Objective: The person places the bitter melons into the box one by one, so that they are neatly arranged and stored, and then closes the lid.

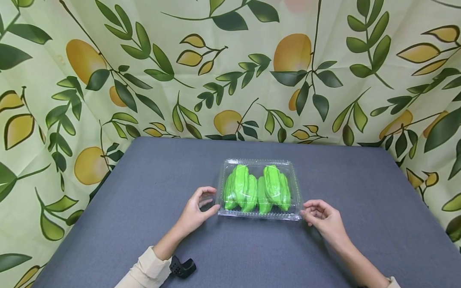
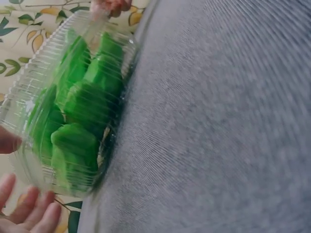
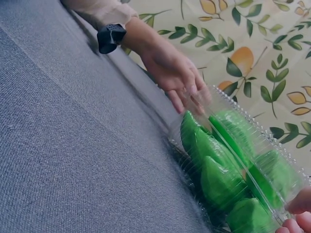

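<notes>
A clear plastic clamshell box (image 1: 258, 214) sits on the grey cloth-covered table, its lid lying over several bright green, ridged fruits (image 1: 240, 185) that look like star fruit. My left hand (image 1: 197, 207) is at the box's left side, thumb by the front corner and fingers loosely bent. In the left wrist view those fingers (image 2: 36, 213) are spread beside the box's end. At the front right corner, my right hand (image 1: 325, 219) pinches the rim between thumb and fingers. The right wrist view shows that thumb (image 3: 299, 201) on the lid's edge.
The grey table (image 1: 256, 257) stretches around the box on all sides. Behind and beside it hangs a cloth (image 1: 233, 75) printed with leaves and orange fruit. Black wrist mounts (image 1: 182, 266) are strapped at both cuffs.
</notes>
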A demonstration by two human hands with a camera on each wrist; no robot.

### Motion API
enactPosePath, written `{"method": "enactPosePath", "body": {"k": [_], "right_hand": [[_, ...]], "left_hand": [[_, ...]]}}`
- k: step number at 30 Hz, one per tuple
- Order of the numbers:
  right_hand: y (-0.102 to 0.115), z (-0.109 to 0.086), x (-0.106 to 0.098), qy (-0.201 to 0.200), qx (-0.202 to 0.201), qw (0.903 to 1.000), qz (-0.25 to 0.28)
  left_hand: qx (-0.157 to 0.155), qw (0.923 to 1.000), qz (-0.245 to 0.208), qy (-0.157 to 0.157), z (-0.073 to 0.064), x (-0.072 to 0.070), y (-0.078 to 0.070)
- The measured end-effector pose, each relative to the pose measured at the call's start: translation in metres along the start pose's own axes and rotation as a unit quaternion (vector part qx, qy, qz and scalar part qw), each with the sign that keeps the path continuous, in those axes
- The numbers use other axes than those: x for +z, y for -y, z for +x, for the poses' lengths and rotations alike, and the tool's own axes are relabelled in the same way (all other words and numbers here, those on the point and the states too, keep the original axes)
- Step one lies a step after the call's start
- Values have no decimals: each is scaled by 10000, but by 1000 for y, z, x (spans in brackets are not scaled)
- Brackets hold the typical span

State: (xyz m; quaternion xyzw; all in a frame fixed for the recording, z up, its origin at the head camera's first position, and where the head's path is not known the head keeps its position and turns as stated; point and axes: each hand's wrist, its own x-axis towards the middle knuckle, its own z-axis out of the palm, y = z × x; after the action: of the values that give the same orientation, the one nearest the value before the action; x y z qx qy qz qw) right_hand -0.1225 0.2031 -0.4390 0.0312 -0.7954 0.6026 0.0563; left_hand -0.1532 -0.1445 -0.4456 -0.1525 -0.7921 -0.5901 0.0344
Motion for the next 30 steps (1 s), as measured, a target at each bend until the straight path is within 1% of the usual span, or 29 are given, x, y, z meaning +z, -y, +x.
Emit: {"method": "enactPosePath", "body": {"k": [3, 6, 8, 10, 14, 18, 21, 22, 24, 26, 28, 30], "right_hand": [[0, 1, 1, -8, 87, 10000, -42], [0, 1, 1, 0, 164, 9998, -89], [1, 2, 2, 15, 204, 9997, -116], [2, 2, 2, 16, 255, 9996, -91], [3, 3, 3, 11, 363, 9993, -34], [4, 3, 5, -19, 432, 9991, 27], [4, 2, 6, -44, 545, 9983, 213], [4, 2, 6, -17, 626, 9974, 362], [3, 3, 5, 124, 877, 9940, 635], [2, 4, 3, 373, 1200, 9886, 827], [0, 5, 0, 737, 1519, 9812, 937], [-2, 5, -1, 1141, 1717, 9739, 950]], "left_hand": [[-584, 9978, -282, 170, 0, 0, 0], [-1142, 9915, -491, 376, 0, -1, 0], [-1381, 9878, -516, 496, 0, -1, 0], [-1546, 9847, -485, 637, 1, -2, 0], [-1561, 9816, -572, 941, 2, -3, 1], [-1630, 9768, -665, 1220, 1, -4, 4], [-1675, 9723, -694, 1473, 1, -5, 5], [-1681, 9707, -726, 1554, 1, -5, 5], [-1718, 9671, -818, 1690, 1, -4, 6], [-1746, 9646, -903, 1756, 1, -4, 7], [-1772, 9630, -991, 1770, 1, -3, 7], [-1799, 9625, -1036, 1747, 2, -3, 7]]}}
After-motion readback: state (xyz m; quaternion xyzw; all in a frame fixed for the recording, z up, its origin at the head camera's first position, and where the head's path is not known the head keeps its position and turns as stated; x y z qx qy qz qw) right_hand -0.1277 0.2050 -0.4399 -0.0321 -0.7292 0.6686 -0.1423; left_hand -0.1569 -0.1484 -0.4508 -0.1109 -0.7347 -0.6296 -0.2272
